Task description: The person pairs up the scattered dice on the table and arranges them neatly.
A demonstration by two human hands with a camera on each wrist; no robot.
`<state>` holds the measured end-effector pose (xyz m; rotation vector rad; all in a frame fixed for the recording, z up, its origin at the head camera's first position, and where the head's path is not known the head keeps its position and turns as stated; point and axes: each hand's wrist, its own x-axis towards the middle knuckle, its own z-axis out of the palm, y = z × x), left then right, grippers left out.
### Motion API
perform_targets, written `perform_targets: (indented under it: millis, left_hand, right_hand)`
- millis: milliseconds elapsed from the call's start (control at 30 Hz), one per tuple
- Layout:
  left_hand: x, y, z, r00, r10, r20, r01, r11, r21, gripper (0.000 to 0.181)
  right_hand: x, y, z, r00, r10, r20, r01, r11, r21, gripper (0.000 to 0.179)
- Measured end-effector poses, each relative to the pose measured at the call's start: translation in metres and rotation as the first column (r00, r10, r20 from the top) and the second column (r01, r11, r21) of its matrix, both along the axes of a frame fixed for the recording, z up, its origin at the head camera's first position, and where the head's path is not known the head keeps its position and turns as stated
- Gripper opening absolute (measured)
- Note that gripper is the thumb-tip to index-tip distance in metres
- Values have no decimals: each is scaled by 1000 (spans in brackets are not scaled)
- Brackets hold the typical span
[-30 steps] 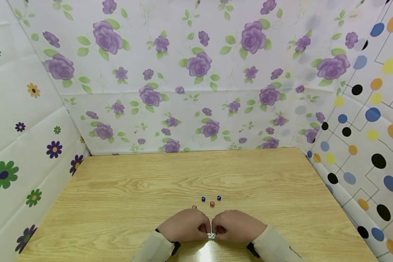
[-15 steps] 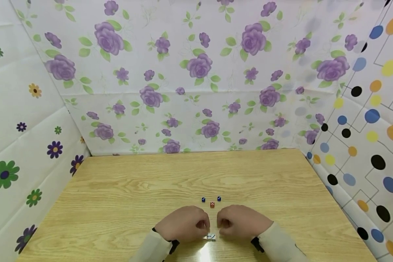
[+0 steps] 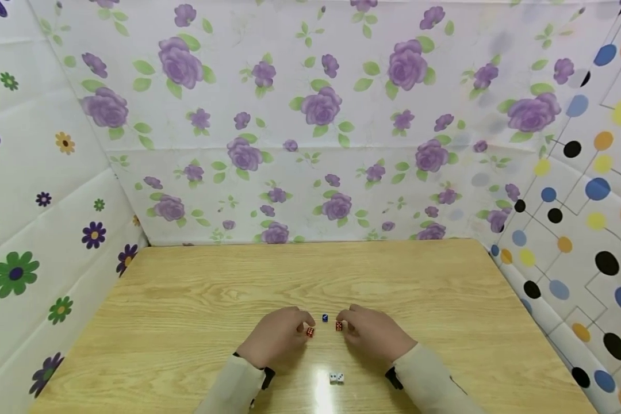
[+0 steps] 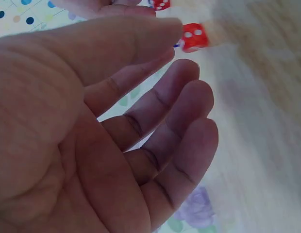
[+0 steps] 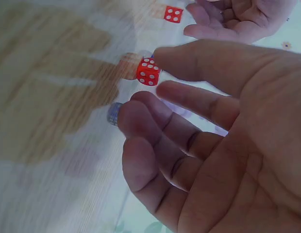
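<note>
Two white dice (image 3: 337,378) sit side by side on the wooden table, on the person's side of both hands. The left hand (image 3: 279,334) has its thumb tip and fingers by a red die (image 3: 310,332); in the left wrist view a gap shows between thumb and loosely bent fingers. Similarly, the right hand (image 3: 375,330) reaches beside another red die (image 3: 338,326), which appears just off the thumb tip in the right wrist view. A blue die (image 3: 325,317) lies between the hands. Behind the right fingers a grey-blue object (image 5: 114,114) is partly hidden.
The wooden table (image 3: 227,287) stretches out to both sides and beyond the hands. A floral cloth (image 3: 290,144) hangs at its back edge. Patterned cloths stand at the left (image 3: 72,230) and right (image 3: 564,259).
Both hands have let go of the white dice and moved forward to the red dice, their fingers loosening. The second blue die seen earlier is no longer visible in the head view.
</note>
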<state>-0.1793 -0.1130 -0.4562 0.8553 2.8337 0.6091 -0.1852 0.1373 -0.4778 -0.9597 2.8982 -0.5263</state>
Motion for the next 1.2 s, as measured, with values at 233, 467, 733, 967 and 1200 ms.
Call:
perform_targets:
  millis: [233,467,733,967,1200]
  left_hand:
    - [-4,5,-9,1000,-13,-9,13,1000,-4,21]
    - [-3,7,-11,999,-12,-43,11,1000,-13,8]
    - [-1,4,-8,999,7,-42,-6,1000,20,9]
    - [-1,4,-7,999,16,-30,-15,1000,27,10]
    - [-1,5,-8,999,5,-35,-4,1000,17,12]
  right_hand:
    - [-4,-5,-5,1000,-21,19,21,1000,-5,6]
    - [-1,-6,-3,997,-45,64,46,999,-19,14]
    - [0,-8,-1,997,-48,60,50,998,-33,16]
    - [1,-9,0,996,-57,72,60,997,-40,16]
    - [2,-9,-2,994,-68,84,71,997,-37,16]
